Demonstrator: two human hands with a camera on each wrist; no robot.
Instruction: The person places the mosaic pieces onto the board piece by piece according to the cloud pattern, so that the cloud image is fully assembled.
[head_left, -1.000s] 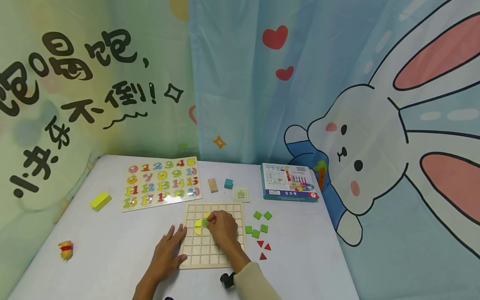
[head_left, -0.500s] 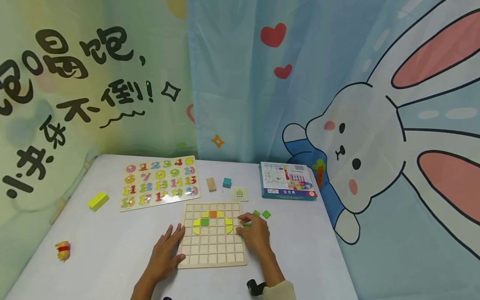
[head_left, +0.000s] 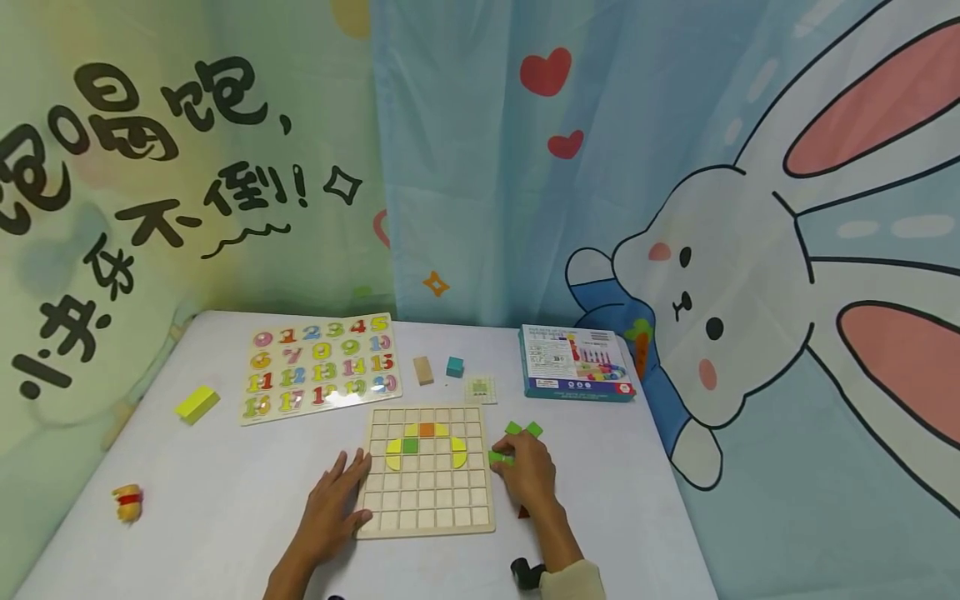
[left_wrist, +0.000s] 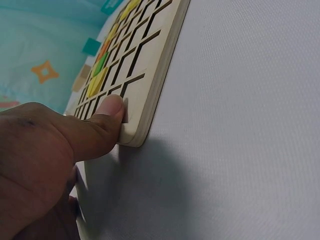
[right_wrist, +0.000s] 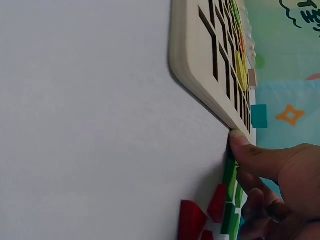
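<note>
A wooden grid board (head_left: 427, 500) lies on the white table, with yellow, green and orange tiles (head_left: 426, 440) set in its upper rows. My left hand (head_left: 339, 492) rests flat beside the board's left edge; its thumb (left_wrist: 107, 117) presses the near corner of the board (left_wrist: 150, 85). My right hand (head_left: 517, 467) is just past the board's right edge and pinches a green square tile (head_left: 500, 457). In the right wrist view the thumb (right_wrist: 255, 157) lies on the green tiles (right_wrist: 229, 177) against the board (right_wrist: 200, 55). Red triangles (right_wrist: 195, 220) lie beside them.
Two more green squares (head_left: 523, 428) lie beyond my right hand. Farther back are a number puzzle (head_left: 322, 367), a yellow block (head_left: 198, 403), a wooden block (head_left: 424, 370), a teal cube (head_left: 454, 367), a small card (head_left: 481, 389) and a box (head_left: 576, 363). A small toy (head_left: 127, 502) sits at the left.
My right hand left the middle of the board and moved right to the loose green tiles, uncovering the placed tiles. The left hand stayed put.
</note>
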